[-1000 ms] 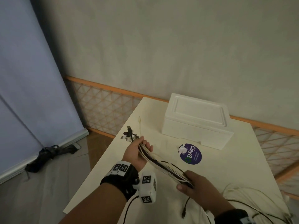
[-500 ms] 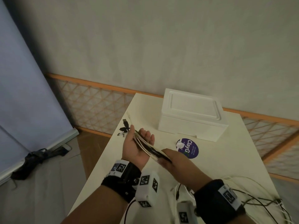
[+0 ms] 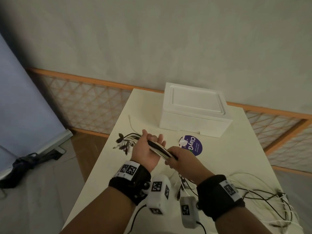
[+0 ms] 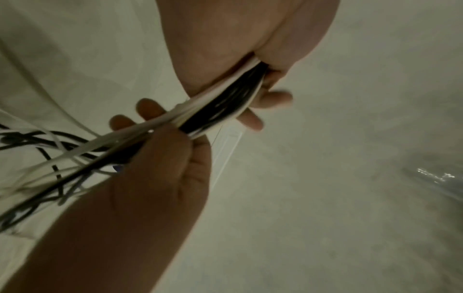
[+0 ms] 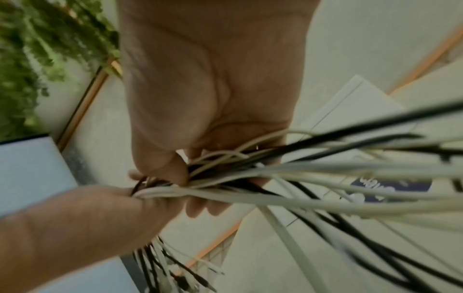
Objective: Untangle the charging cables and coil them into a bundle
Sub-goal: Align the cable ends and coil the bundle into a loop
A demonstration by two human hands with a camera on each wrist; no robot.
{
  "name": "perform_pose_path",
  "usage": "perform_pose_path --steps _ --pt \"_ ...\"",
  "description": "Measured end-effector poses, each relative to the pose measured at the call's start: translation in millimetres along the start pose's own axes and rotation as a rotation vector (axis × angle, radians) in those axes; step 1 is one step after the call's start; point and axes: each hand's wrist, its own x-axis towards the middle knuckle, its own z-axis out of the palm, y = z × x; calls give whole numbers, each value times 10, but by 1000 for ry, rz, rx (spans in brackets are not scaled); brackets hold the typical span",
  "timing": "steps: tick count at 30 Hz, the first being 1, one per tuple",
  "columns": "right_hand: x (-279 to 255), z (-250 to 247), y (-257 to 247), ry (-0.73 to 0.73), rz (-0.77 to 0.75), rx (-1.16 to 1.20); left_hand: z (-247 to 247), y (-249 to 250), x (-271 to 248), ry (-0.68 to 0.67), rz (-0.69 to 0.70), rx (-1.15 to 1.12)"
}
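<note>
- Left hand, palm up, curls round the cables above the table
- Right hand pinches them at the left hand's 4 o'clock
- Plugs fan out at 10 o'clock
- Box at 1 o'clock

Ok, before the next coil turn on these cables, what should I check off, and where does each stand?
1. Left hand grips the cable bunch: ok.
2. Right hand holds the bunch beside it: ok.
3. Plug ends gathered past the left hand: ok.
4. Loose cables on the table untangled: not ok, they cross.
5. Coil begun: cannot tell.
</note>
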Motion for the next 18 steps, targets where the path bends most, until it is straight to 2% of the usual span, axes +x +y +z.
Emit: perform_pose_path --steps 4,10,14,18 --pt "81 91 157 116 -17 -212 101 1 51 55 18 -74" --pt "127 -5 911 104 231 -351 149 350 174 85 152 -62" --pt "36 10 1247 146 264 -467 17 364 271 138 142 -61" --pt "-55 -48 1374 269 309 -471 -40 337 375 172 115 -67"
